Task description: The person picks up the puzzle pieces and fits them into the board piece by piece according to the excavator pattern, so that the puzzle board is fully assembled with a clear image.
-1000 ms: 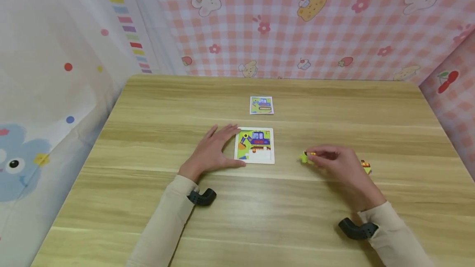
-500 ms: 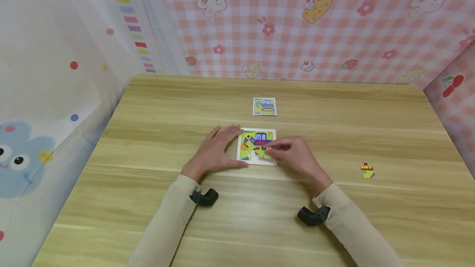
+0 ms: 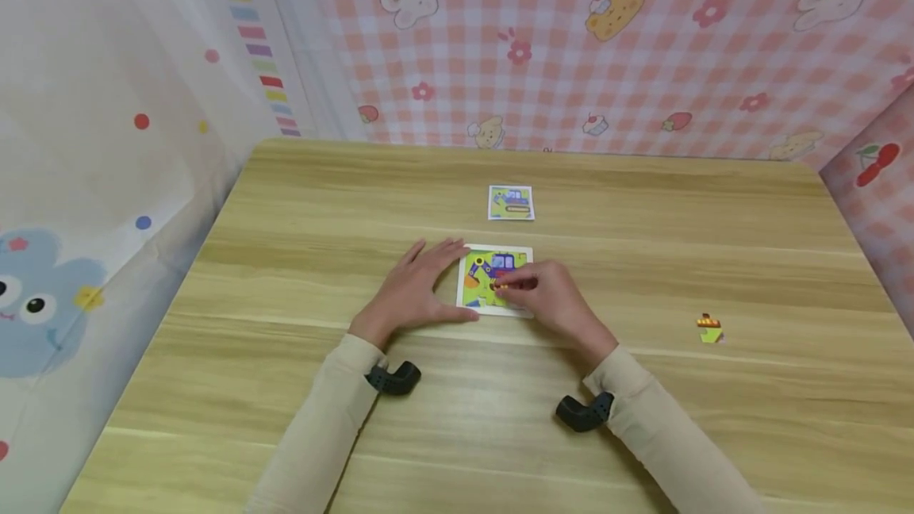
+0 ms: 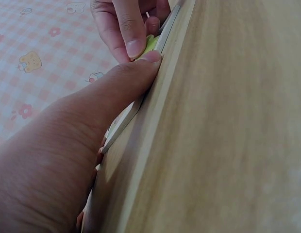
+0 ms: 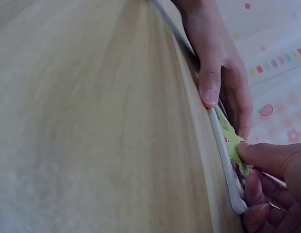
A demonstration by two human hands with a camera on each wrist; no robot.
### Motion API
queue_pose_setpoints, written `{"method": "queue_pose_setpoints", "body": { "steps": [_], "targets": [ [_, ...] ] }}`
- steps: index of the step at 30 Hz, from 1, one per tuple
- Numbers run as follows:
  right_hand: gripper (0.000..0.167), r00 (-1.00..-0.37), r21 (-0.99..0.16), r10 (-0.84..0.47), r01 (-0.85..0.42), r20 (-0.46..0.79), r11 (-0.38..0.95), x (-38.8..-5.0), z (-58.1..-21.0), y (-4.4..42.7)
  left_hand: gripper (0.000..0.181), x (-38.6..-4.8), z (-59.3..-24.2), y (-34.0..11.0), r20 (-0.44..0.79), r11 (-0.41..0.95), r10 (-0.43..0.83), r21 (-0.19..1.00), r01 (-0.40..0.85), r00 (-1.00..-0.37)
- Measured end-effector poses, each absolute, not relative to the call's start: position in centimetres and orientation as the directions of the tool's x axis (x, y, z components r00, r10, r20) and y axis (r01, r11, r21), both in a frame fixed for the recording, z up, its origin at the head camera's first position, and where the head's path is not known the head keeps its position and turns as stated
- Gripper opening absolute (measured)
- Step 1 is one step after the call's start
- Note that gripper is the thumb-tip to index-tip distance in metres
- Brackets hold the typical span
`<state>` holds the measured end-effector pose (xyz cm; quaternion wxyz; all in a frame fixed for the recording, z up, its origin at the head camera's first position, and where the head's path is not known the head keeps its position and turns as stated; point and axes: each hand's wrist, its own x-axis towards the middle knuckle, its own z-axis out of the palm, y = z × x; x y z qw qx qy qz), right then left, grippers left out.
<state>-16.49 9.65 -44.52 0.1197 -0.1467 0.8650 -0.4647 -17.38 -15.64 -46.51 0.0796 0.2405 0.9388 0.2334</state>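
Observation:
A small jigsaw puzzle board (image 3: 467, 311) with a white frame and an excavator picture lies on the table. My left hand (image 3: 410, 289) rests at its left side, fingers stretched along the top left corner and thumb on the near edge. My right hand (image 3: 559, 300) pinches a green puzzle piece (image 5: 233, 148) between thumb and fingers over the lower part of the board. In the right wrist view the piece sits tilted, and whether it lies in its slot I cannot tell. The right fingers hide the board's lower right part in the head view.
Another puzzle piece (image 3: 709, 329), green with an orange-red band, lies on the table at the right. A small picture card (image 3: 511, 203) of the excavator lies behind the board. A checked cloth (image 3: 457, 46) hangs beyond the table's (image 3: 357, 189) far edge.
My right hand has carried the puzzle piece leftwards from the table's right side onto the board, then slightly further left. My left hand has stayed at the board's left side.

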Motion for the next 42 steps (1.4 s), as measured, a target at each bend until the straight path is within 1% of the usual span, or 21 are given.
{"method": "queue_pose_setpoints", "body": {
  "steps": [9,13,17,19,23,25,28,33,35,38,42],
  "targets": [
    [0.013,-0.895,-0.793,-0.445,-0.293,0.031,0.533,-16.5,-44.8,9.6,0.112,-17.3,-46.2,-15.6,-0.035,0.773,0.490,0.479,0.416,-0.871],
    [0.017,-0.876,-0.782,-0.481,-0.322,0.032,0.534,-16.4,-44.8,9.6,0.112,-17.3,-46.3,-15.6,-0.030,0.773,0.491,0.477,0.419,-0.871],
    [0.019,-0.861,-0.748,-0.508,-0.351,0.021,0.563,-16.3,-44.7,9.4,0.111,-17.2,-46.4,-15.6,-0.021,0.770,0.492,0.476,0.424,-0.870],
    [0.020,-0.849,-0.709,-0.527,-0.393,0.036,0.585,-16.1,-44.7,9.3,0.111,-17.3,-46.4,-15.6,-0.019,0.768,0.493,0.480,0.425,-0.870],
    [0.019,-0.822,-0.594,-0.562,-0.497,0.089,0.632,-15.7,-44.4,8.9,0.111,-17.3,-46.6,-15.6,-0.022,0.770,0.491,0.478,0.422,-0.871],
    [0.019,-0.815,-0.544,-0.570,-0.527,0.106,0.652,-15.5,-44.3,8.8,0.112,-17.4,-46.6,-15.6,-0.024,0.772,0.490,0.477,0.421,-0.871],
    [0.020,-0.816,-0.513,-0.568,-0.536,0.110,0.671,-15.2,-44.3,8.6,0.112,-17.4,-46.6,-15.5,-0.026,0.772,0.489,0.477,0.420,-0.872],
    [0.020,-0.811,-0.494,-0.570,-0.552,0.131,0.672,-15.0,-44.5,8.6,0.112,-17.4,-46.6,-15.5,-0.032,0.774,0.487,0.480,0.414,-0.873],
    [0.019,-0.805,-0.465,-0.576,-0.567,0.141,0.680,-14.9,-44.4,8.6,0.112,-17.4,-46.5,-15.5,-0.036,0.775,0.485,0.481,0.410,-0.874],
    [0.017,-0.794,-0.387,-0.588,-0.596,0.155,0.703,-14.6,-44.3,8.6,0.111,-17.4,-46.4,-15.5,-0.035,0.776,0.483,0.481,0.409,-0.875],
    [0.018,-0.765,-0.250,-0.622,-0.643,0.167,0.724,-13.8,-44.1,8.6,0.112,-17.2,-46.4,-15.5,-0.038,0.778,0.479,0.482,0.404,-0.877]
  ]
}}
